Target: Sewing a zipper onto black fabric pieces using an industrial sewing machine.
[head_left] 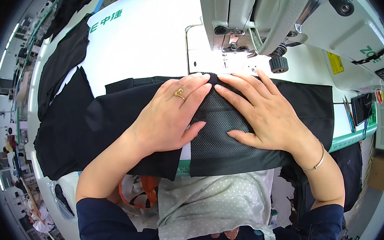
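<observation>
Black garment fabric (124, 117) lies across the sewing machine bed, part of it a perforated mesh panel (221, 115). My left hand (165, 113), with a gold ring, rests flat on the plain black cloth at the mesh's left edge, thumb apart. On the mesh and the cloth to its right lies my right hand (267, 114), fingers spread. The fingertips of both hands come close together at the fabric's far edge, just in front of the needle area of the sewing machine (234, 46). Neither hand grips anything that I can see.
A bent metal rod (187, 47) stands left of the needle plate. More black cloth pieces (63, 64) hang over the table's left side. At the right edge are thin tools (350, 115) and a black pouch (361, 108). A dotted grey apron (215, 198) covers my lap.
</observation>
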Tool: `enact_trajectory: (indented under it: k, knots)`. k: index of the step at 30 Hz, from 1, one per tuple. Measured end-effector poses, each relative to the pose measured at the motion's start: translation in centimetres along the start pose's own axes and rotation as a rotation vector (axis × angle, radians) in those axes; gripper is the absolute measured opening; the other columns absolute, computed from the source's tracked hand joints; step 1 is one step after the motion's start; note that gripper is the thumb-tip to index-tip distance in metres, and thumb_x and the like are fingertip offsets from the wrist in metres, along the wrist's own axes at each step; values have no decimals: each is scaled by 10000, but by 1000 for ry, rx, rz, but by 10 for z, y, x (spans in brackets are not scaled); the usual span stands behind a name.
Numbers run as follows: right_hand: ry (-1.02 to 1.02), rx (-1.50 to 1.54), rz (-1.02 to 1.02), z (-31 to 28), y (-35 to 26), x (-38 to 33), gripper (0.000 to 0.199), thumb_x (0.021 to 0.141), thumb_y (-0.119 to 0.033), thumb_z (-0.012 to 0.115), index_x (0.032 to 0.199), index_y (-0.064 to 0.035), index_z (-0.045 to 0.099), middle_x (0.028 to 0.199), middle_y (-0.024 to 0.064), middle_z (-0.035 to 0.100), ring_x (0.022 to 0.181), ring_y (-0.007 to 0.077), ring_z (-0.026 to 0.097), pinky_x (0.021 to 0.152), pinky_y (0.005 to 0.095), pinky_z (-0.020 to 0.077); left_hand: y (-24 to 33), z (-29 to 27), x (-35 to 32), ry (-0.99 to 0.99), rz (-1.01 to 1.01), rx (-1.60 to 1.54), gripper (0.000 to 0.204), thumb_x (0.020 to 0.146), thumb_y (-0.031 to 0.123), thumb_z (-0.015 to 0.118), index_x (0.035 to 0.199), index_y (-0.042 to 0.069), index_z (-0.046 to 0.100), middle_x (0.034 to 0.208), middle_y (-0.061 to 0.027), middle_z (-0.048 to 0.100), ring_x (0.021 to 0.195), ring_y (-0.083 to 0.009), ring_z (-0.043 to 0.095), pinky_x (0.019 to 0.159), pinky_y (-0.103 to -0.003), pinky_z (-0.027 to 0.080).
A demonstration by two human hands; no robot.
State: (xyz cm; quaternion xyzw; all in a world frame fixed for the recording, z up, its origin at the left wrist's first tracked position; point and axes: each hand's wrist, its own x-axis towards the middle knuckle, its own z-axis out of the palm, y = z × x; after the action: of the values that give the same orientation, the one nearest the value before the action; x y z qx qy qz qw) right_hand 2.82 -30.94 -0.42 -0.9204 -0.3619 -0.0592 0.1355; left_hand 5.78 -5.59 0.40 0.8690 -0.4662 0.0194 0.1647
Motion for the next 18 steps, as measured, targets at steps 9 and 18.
enact_trajectory:
  k: [9, 18]
  knots:
    - [23, 31, -18, 0, 1, 0, 734, 803, -455, 669, 1394, -51, 504, 1438, 103, 440, 1299, 279, 442, 1137, 486, 312, 0, 3, 0, 6, 7, 40, 637, 806, 177, 714, 1354, -23, 458, 1396, -183, 469, 1308, -335, 463, 1088, -445, 374]
    - [117, 194, -56, -3, 5, -1, 579, 754, -295, 747, 1243, -15, 614, 1294, 109, 530, 1216, 287, 507, 1037, 394, 445, 1, 1, 1, -10, -11, 12, 677, 773, 120, 697, 1389, -16, 452, 1431, -180, 458, 1320, -338, 454, 1117, -440, 351]
